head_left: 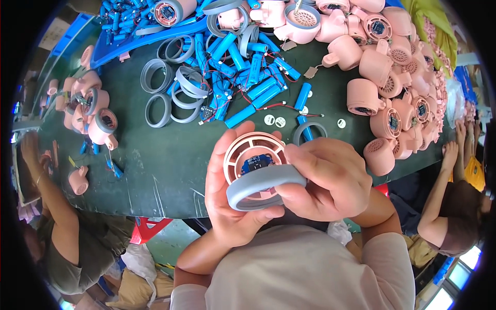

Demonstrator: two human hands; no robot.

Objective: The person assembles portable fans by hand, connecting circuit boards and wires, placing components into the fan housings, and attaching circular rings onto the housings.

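My left hand [227, 206] is wrapped round a round pink plastic housing [257, 138], its open end facing up. Inside the housing sits a small blue circuit board [258, 164]. Between the thumb and fingers of my right hand [330, 181] is a grey ring [266, 187], tilted over the near side of the housing's rim. Whether the ring is seated anywhere on the rim, I cannot tell. Just beyond my hands lie another grey ring [310, 124] and a blue cylindrical battery [304, 96] on the dark green table [139, 170].
Loose blue batteries [253, 72] with thin wires are heaped ahead, beside several grey rings [157, 111]. A blue tray [111, 57] stands behind them. Pink housings [387, 121] are piled at the right, with a smaller group [85, 111] at the left. Other people's arms [54, 196] are at both sides.
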